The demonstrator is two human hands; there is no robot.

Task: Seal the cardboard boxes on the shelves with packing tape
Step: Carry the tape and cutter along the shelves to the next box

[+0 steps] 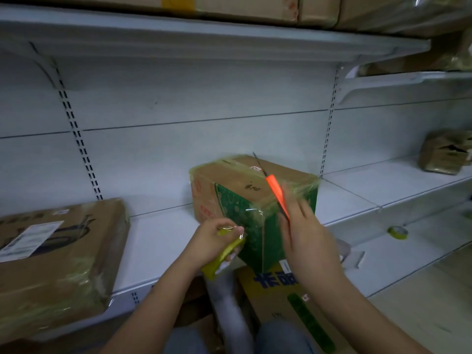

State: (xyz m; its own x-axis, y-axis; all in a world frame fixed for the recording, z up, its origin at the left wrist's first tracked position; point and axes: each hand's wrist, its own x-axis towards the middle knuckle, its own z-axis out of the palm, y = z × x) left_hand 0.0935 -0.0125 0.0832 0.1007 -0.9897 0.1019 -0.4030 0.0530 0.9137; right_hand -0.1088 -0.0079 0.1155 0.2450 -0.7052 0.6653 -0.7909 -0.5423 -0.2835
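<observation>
1. White metal shelving (178,241) fills the view, with taped cartons lined up on the shelf above.
2. Centre stage on the shelf — a brown-and-green cardboard box (245,192), its top edges already wrapped in glossy tape.
3. Left hand (214,238) curls round a yellow-green tape roll (224,254), thumb and fingers pinching the clear strip that runs onto the box's near corner.
4. Right hand (306,236) grips an orange-handled cutter (277,194), tip angled up over the box top — blurred.
5. Flat taped carton (58,261) sits to the left; a spare tape roll (397,232) lies well off right.
</observation>
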